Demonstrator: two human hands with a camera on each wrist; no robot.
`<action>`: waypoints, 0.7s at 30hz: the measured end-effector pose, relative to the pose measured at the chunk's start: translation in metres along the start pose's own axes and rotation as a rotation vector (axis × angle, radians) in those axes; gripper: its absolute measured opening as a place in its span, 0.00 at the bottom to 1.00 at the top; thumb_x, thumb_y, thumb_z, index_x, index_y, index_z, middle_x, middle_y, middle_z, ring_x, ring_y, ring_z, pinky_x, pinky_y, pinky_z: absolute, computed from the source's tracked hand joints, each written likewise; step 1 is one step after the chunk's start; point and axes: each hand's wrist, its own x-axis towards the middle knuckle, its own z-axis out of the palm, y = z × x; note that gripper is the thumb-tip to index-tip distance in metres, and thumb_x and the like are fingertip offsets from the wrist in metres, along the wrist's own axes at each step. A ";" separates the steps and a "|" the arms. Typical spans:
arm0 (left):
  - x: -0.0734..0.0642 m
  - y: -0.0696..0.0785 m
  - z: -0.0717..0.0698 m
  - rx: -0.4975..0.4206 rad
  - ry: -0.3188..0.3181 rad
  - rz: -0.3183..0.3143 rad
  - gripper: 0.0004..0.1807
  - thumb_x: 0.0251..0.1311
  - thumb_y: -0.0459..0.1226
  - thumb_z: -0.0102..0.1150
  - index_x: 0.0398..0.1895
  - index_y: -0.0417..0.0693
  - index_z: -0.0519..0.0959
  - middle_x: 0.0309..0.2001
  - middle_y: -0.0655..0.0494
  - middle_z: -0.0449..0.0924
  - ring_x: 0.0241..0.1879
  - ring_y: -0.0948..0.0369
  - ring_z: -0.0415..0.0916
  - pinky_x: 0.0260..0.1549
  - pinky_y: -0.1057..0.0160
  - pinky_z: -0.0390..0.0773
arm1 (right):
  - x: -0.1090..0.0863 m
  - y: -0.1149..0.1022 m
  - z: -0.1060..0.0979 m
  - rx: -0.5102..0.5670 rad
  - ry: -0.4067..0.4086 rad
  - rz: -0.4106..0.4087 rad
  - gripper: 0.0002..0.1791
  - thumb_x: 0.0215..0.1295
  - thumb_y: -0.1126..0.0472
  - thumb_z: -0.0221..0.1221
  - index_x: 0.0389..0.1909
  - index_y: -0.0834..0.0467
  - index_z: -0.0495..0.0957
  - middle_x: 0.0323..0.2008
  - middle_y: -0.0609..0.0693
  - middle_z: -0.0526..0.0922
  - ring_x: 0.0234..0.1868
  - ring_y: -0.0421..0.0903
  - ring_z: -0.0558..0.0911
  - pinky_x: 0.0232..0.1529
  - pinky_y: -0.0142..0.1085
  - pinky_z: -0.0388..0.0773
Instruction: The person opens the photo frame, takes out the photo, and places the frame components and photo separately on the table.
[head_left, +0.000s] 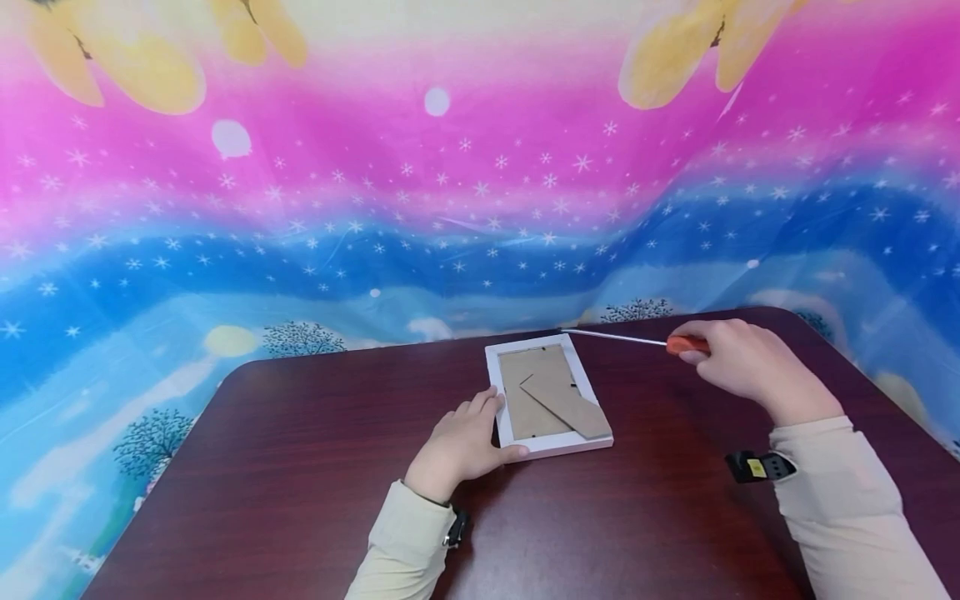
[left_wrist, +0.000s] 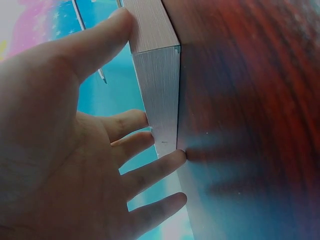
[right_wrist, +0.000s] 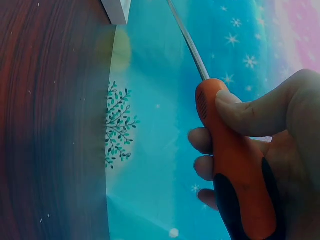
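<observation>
Near the far edge of the dark reddish surface [head_left: 315, 467], a white picture frame [head_left: 583, 385] lies with its back upward. The left hand [head_left: 461, 442] rests at its left side and near corner, the fingers rather straight and spread, the thumb against the frame, so it touches without clamping. The right hand [head_left: 738, 362] grips a screwdriver [right_wrist: 235, 155] by its orange handle, and the tip is just beside the frame's far end; whether it touches, I cannot tell. In my judgement, a slip of the tip could scratch the white border or tear the brown backing board [head_left: 547, 367]; the cause would be the light support of the left hand, which may let the frame turn. The board looks flat and plain, with small dark tabs [head_left: 573, 386] at its borders and a slanting stand flap [head_left: 581, 417]. Behind hangs a colourful cloth [head_left: 480, 167] with snowflakes.
</observation>
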 end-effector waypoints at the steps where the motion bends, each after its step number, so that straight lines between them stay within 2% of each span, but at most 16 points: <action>1: 0.000 0.000 0.000 0.001 0.000 0.000 0.47 0.59 0.61 0.61 0.74 0.44 0.62 0.75 0.49 0.57 0.70 0.48 0.61 0.64 0.46 0.65 | 0.000 0.002 0.000 0.000 0.002 0.006 0.16 0.67 0.58 0.58 0.53 0.57 0.81 0.25 0.47 0.76 0.24 0.46 0.70 0.29 0.43 0.67; 6: 0.001 0.000 0.000 -0.003 -0.002 0.001 0.47 0.59 0.62 0.61 0.75 0.45 0.62 0.75 0.49 0.57 0.70 0.48 0.61 0.64 0.46 0.65 | -0.001 0.009 0.000 -0.002 0.029 0.024 0.16 0.69 0.54 0.58 0.54 0.55 0.80 0.23 0.46 0.74 0.26 0.48 0.71 0.31 0.45 0.67; 14: 0.000 -0.001 0.000 -0.006 -0.005 -0.001 0.48 0.59 0.62 0.61 0.75 0.45 0.62 0.75 0.49 0.57 0.70 0.48 0.60 0.64 0.46 0.65 | -0.004 0.020 0.001 0.000 0.068 0.022 0.19 0.69 0.46 0.60 0.53 0.54 0.80 0.28 0.47 0.77 0.27 0.48 0.72 0.30 0.44 0.67; 21: -0.001 -0.001 0.000 -0.007 0.001 0.001 0.47 0.59 0.62 0.62 0.74 0.44 0.62 0.75 0.49 0.57 0.70 0.48 0.60 0.64 0.45 0.64 | -0.005 0.023 0.002 0.046 0.086 0.012 0.22 0.69 0.42 0.59 0.52 0.55 0.80 0.23 0.46 0.72 0.23 0.45 0.69 0.26 0.40 0.61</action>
